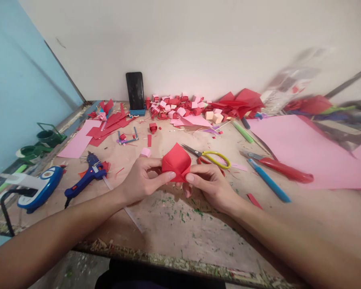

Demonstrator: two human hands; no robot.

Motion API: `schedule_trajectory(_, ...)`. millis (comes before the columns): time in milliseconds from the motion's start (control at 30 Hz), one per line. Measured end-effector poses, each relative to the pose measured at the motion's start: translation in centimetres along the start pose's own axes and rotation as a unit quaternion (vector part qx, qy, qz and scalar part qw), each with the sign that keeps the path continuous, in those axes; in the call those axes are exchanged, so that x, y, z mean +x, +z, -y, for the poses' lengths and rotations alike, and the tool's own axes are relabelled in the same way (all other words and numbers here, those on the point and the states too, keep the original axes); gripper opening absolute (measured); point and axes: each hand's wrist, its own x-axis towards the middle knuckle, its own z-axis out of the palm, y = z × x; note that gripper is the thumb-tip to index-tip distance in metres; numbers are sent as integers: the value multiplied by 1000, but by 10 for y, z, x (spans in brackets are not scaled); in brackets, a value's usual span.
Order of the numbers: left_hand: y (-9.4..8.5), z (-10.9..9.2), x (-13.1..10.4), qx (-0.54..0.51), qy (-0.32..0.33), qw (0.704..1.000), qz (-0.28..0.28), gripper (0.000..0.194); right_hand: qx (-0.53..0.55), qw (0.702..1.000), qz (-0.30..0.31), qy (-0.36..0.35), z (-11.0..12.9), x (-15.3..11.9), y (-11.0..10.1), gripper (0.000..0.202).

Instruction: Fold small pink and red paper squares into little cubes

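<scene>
Folded red paper (176,158), likely light and crushable: our left hand (141,181) and right hand (213,185) pinch its sturdier lower folds.

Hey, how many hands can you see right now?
2: the left hand at the left side of the folded red paper, the right hand at its right.

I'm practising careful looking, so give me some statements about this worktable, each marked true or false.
1. The left hand and right hand both hold the folded red paper. True.
2. The phone lies face down. False: the phone stands propped on the blue stand.
3. The blue glue gun lies to the left of both hands. True.
4. The scissors are in the left hand. False: the scissors lie on the table, beyond the right hand.
</scene>
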Motion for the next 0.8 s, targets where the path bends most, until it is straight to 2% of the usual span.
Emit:
schedule_trajectory(267,3,-4,0,118,37,992,-25,22,-22,999,-39,7,8,-2,8,26)
schedule_trajectory(433,5,-5,0,91,23,995,-26,24,-26,998,-53,13,7,-2,8,31)
schedule_trajectory(800,4,0,1,17,-34,999,-11,23,2,999,-50,15,1,-1,3,26)
